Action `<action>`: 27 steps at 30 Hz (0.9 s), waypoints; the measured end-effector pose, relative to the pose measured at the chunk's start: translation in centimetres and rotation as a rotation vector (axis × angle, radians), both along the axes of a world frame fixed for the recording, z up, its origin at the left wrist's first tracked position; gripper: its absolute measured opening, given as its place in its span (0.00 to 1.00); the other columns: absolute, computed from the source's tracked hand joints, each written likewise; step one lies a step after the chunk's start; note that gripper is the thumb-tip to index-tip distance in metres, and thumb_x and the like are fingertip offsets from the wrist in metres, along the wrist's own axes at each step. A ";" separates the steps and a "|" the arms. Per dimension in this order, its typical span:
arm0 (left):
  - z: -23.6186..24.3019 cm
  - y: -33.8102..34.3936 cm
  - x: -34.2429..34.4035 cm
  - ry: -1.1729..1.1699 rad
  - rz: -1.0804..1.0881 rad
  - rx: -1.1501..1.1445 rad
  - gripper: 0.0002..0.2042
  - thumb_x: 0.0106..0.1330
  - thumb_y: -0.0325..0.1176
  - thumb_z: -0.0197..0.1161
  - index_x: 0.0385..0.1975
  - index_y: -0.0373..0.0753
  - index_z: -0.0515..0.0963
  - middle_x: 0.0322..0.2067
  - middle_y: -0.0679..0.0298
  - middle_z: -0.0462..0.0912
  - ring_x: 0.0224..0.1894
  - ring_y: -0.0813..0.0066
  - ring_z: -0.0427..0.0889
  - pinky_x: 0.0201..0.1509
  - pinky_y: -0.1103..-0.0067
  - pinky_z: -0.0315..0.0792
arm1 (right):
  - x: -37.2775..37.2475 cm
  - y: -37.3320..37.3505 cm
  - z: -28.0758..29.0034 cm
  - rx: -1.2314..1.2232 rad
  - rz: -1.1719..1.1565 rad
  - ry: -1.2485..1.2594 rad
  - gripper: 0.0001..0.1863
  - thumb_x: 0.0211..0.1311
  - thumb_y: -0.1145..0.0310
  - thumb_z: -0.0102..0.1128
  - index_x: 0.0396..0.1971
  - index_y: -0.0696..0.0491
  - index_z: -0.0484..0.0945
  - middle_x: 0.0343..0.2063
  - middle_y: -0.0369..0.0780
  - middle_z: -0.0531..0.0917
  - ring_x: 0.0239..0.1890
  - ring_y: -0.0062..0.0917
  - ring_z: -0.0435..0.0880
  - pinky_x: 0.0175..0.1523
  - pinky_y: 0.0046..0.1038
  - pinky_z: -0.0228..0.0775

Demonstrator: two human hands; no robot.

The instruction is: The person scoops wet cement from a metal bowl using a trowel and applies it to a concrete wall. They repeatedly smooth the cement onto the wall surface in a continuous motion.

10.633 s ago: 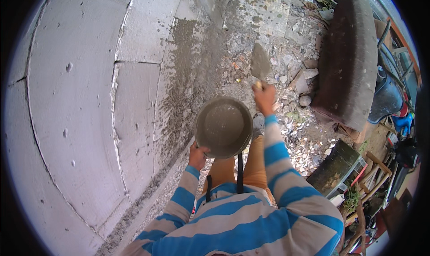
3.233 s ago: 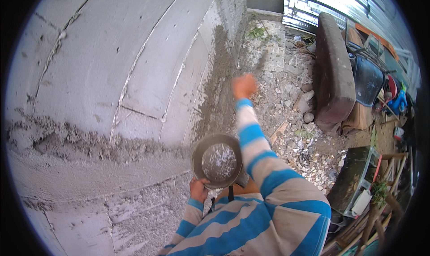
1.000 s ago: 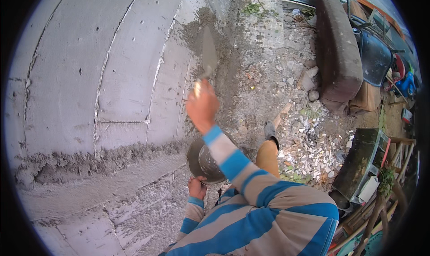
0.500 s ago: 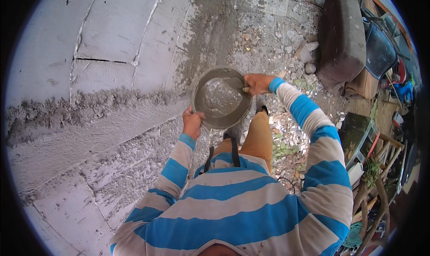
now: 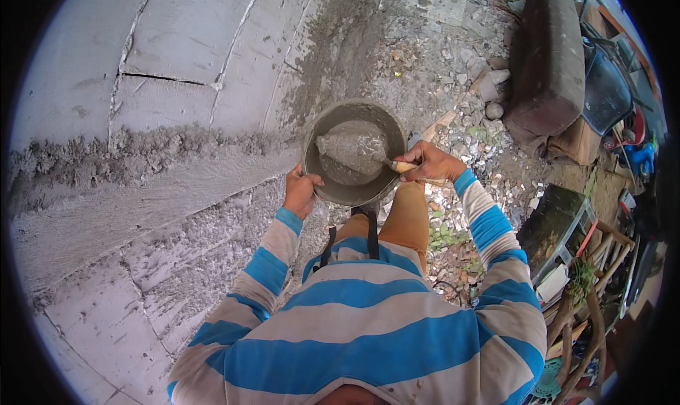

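Note:
A round, mortar-smeared bucket (image 5: 312,166) is held in front of my legs, its open top facing up. My left hand (image 5: 301,191) grips its rim on the near left side. In my right hand (image 5: 432,163) is the light wooden handle of a trowel (image 5: 404,167), at the bucket's right rim. The trowel's blade reaches into the bucket, and a heap of wet grey mortar (image 5: 350,147) lies on it. How much mortar is underneath cannot be seen well.
A grey block wall (image 5: 170,37) with a rough band of mortar (image 5: 142,149) runs along the left. Rubble (image 5: 460,72) litters the ground. At the right are a brown cushion-like block (image 5: 545,58), a dark chair (image 5: 605,86), an old glass-sided box (image 5: 556,221) and piled branches (image 5: 595,320).
My right hand has moved right and down, drawing the trowel handle back over the bucket rim. The mortar heap now shows as a load on the blade.

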State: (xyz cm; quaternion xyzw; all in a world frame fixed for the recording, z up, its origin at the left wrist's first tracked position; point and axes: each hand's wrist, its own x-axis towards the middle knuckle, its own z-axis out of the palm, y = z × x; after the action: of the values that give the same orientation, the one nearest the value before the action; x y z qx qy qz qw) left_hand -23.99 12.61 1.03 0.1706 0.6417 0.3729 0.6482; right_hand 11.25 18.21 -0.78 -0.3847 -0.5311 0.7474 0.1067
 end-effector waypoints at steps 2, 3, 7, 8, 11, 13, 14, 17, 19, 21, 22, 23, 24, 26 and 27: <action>-1.9 -0.4 -0.7 -0.025 0.012 -0.007 0.24 0.50 0.12 0.53 0.50 0.32 0.76 0.32 0.59 0.83 0.29 0.70 0.81 0.29 0.75 0.76 | -0.1 -1.2 1.1 0.010 -0.132 -0.068 0.18 0.53 0.73 0.74 0.44 0.62 0.85 0.28 0.34 0.87 0.29 0.14 0.81 0.37 0.22 0.75; -2.7 -1.0 -0.8 -0.053 0.069 -0.017 0.23 0.50 0.11 0.53 0.49 0.33 0.75 0.32 0.59 0.82 0.29 0.69 0.81 0.29 0.74 0.76 | -0.1 -1.9 1.9 -0.006 -0.207 -0.060 0.17 0.53 0.73 0.73 0.44 0.62 0.85 0.27 0.34 0.86 0.27 0.14 0.81 0.36 0.21 0.75; -0.9 -1.2 0.5 -0.088 0.173 -0.059 0.23 0.50 0.11 0.53 0.48 0.33 0.75 0.33 0.58 0.82 0.29 0.66 0.81 0.29 0.71 0.77 | 0.1 -3.8 4.0 -0.039 -0.625 0.041 0.17 0.56 0.75 0.71 0.46 0.61 0.85 0.22 0.34 0.82 0.22 0.16 0.80 0.28 0.21 0.72; 0.3 -1.5 0.6 -0.067 0.183 -0.076 0.23 0.49 0.11 0.53 0.49 0.33 0.74 0.34 0.58 0.81 0.29 0.66 0.81 0.30 0.71 0.78 | -0.3 -4.0 4.5 -0.084 -0.762 0.090 0.17 0.56 0.75 0.71 0.46 0.61 0.85 0.22 0.33 0.82 0.21 0.17 0.79 0.26 0.21 0.72; -2.1 -3.4 -1.5 -0.118 0.221 -0.033 0.24 0.49 0.11 0.52 0.49 0.32 0.73 0.36 0.58 0.81 0.31 0.65 0.82 0.33 0.68 0.80 | -1.6 -2.2 4.9 0.081 -1.083 -0.026 0.16 0.59 0.74 0.70 0.44 0.67 0.82 0.22 0.37 0.83 0.17 0.18 0.78 0.22 0.21 0.68; -1.7 -4.2 -2.3 -0.112 0.197 -0.050 0.24 0.48 0.11 0.52 0.49 0.32 0.73 0.37 0.58 0.81 0.35 0.65 0.82 0.36 0.70 0.80 | -2.5 0.6 3.4 0.194 -1.269 -0.081 0.17 0.56 0.70 0.73 0.41 0.67 0.84 0.22 0.39 0.84 0.19 0.19 0.79 0.24 0.25 0.71; -1.6 -4.7 -2.7 -0.095 0.197 -0.049 0.24 0.49 0.11 0.52 0.49 0.32 0.73 0.36 0.58 0.81 0.35 0.65 0.82 0.37 0.70 0.80 | -3.3 2.6 1.2 0.373 -1.338 -0.249 0.17 0.54 0.70 0.73 0.40 0.66 0.84 0.22 0.42 0.84 0.21 0.23 0.81 0.26 0.29 0.73; -2.5 -6.7 -4.1 -0.051 0.222 -0.021 0.22 0.50 0.12 0.52 0.48 0.33 0.73 0.36 0.58 0.81 0.37 0.65 0.83 0.41 0.70 0.79 | -6.6 9.1 -3.1 0.592 -1.442 -0.758 0.15 0.49 0.68 0.72 0.35 0.62 0.84 0.24 0.49 0.85 0.27 0.35 0.86 0.33 0.39 0.76; -3.3 -7.8 -4.6 -0.039 0.272 0.027 0.21 0.50 0.12 0.52 0.47 0.33 0.74 0.37 0.58 0.81 0.38 0.64 0.82 0.42 0.71 0.79 | -12.2 13.7 -1.4 0.449 -1.383 -0.887 0.10 0.51 0.67 0.69 0.30 0.56 0.82 0.26 0.49 0.85 0.31 0.44 0.87 0.36 0.45 0.77; -4.1 -8.8 -5.2 -0.063 0.279 0.019 0.21 0.50 0.11 0.52 0.45 0.32 0.74 0.35 0.58 0.81 0.34 0.64 0.81 0.39 0.71 0.78 | -18.6 19.3 -2.2 0.453 -1.094 -0.908 0.12 0.48 0.64 0.69 0.30 0.56 0.82 0.33 0.49 0.86 0.36 0.48 0.86 0.43 0.46 0.79; -4.4 -9.1 -5.5 -0.070 0.293 0.007 0.20 0.49 0.10 0.52 0.44 0.32 0.74 0.34 0.58 0.81 0.32 0.64 0.80 0.38 0.72 0.78 | -22.3 20.5 -0.7 0.589 -0.975 -0.870 0.11 0.53 0.65 0.68 0.33 0.55 0.83 0.37 0.48 0.85 0.39 0.43 0.87 0.42 0.40 0.81; -4.0 -8.6 -5.2 -0.054 0.305 -0.007 0.20 0.49 0.10 0.52 0.44 0.32 0.74 0.34 0.58 0.81 0.32 0.64 0.80 0.38 0.72 0.77 | -24.1 20.1 2.7 0.571 -0.830 -0.768 0.17 0.54 0.67 0.66 0.43 0.57 0.81 0.39 0.49 0.84 0.41 0.41 0.86 0.41 0.41 0.81; -3.0 -8.4 -4.6 -0.040 0.323 -0.027 0.20 0.49 0.10 0.51 0.44 0.32 0.74 0.34 0.58 0.81 0.31 0.65 0.80 0.37 0.71 0.77 | -26.0 18.5 5.4 0.656 -0.939 -0.736 0.22 0.55 0.68 0.65 0.50 0.58 0.77 0.40 0.50 0.83 0.39 0.41 0.86 0.39 0.40 0.80; -3.0 -9.4 -5.0 -0.015 0.333 -0.055 0.20 0.49 0.09 0.52 0.43 0.32 0.73 0.35 0.57 0.81 0.31 0.64 0.80 0.37 0.71 0.77 | -26.9 13.2 9.2 0.742 -1.037 -0.596 0.30 0.56 0.70 0.64 0.60 0.59 0.70 0.41 0.51 0.81 0.35 0.42 0.86 0.37 0.40 0.79; -4.3 -9.7 -6.1 -0.011 0.321 -0.055 0.19 0.49 0.10 0.52 0.43 0.32 0.73 0.35 0.56 0.81 0.32 0.64 0.80 0.37 0.72 0.77 | -26.2 10.3 10.1 0.750 -1.031 -0.490 0.33 0.57 0.70 0.63 0.64 0.59 0.66 0.41 0.51 0.80 0.33 0.43 0.86 0.37 0.41 0.79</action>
State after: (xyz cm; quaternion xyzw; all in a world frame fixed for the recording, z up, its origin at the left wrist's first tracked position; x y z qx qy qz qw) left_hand -30.04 2.88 -3.32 0.0462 0.6671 0.4548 0.5882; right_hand -14.94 28.47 9.30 -0.6836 -0.5117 0.2578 0.4521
